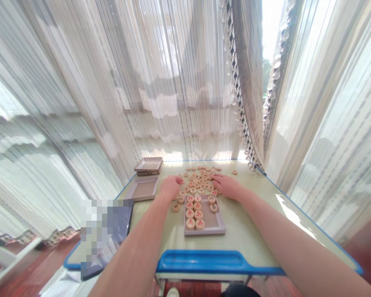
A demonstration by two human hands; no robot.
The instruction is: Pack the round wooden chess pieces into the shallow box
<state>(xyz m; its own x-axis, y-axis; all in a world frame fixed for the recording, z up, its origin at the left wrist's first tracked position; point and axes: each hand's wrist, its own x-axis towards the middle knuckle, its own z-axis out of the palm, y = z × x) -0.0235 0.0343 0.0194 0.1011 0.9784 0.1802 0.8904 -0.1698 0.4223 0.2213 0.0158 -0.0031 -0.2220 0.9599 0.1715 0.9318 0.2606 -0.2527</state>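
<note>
Round wooden Chinese chess pieces (196,181) lie in a loose scatter across the far middle of the table. At their left edge is my left hand (171,186), its fingers curled together at the tips; what they hold, if anything, is hidden. My right hand (227,185) lies low at the right edge of the scatter, fingers stretched out and touching pieces there. Nearer to me sits a shallow open box (208,222). Red-marked pieces (198,214) fill two columns on its left side, and two dark-marked pieces (213,208) rest at its upper right.
Left of the scatter lies an open shallow tray (142,189), with stacked box parts (148,164) behind it. A dark tablet-like panel (117,235), partly pixelated, lies at the left edge of the blue-rimmed table (247,243). Curtains (179,103) hang beyond.
</note>
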